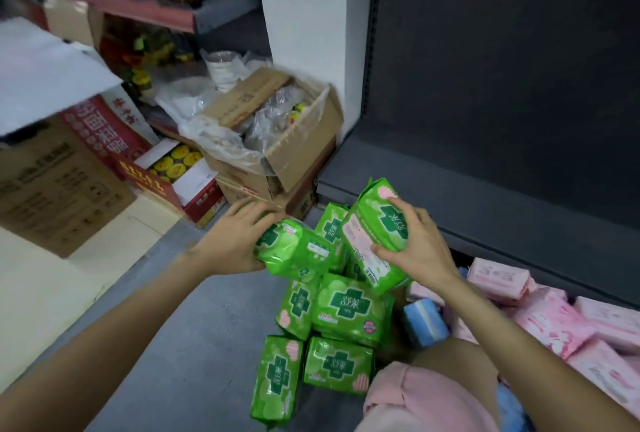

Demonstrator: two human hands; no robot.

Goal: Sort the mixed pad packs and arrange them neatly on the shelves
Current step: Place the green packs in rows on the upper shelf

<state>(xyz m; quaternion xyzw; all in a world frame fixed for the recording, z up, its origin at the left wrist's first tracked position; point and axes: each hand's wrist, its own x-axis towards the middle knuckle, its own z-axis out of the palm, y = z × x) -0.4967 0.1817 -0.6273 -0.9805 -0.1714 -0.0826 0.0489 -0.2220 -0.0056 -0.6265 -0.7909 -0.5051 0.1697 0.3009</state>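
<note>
The right hand (420,251) is gripping a green pad pack (375,234) held upright, its long axis rising toward the empty dark shelf (433,186) just beyond it. The left hand (235,241) is clasping a second green pack (294,248), lying crosswise, farther left of the shelf. The right hand is nearer (likely placing first). Below the shelf lip, green packs (346,307) and pink packs (554,321) are crowding the floor.
</note>
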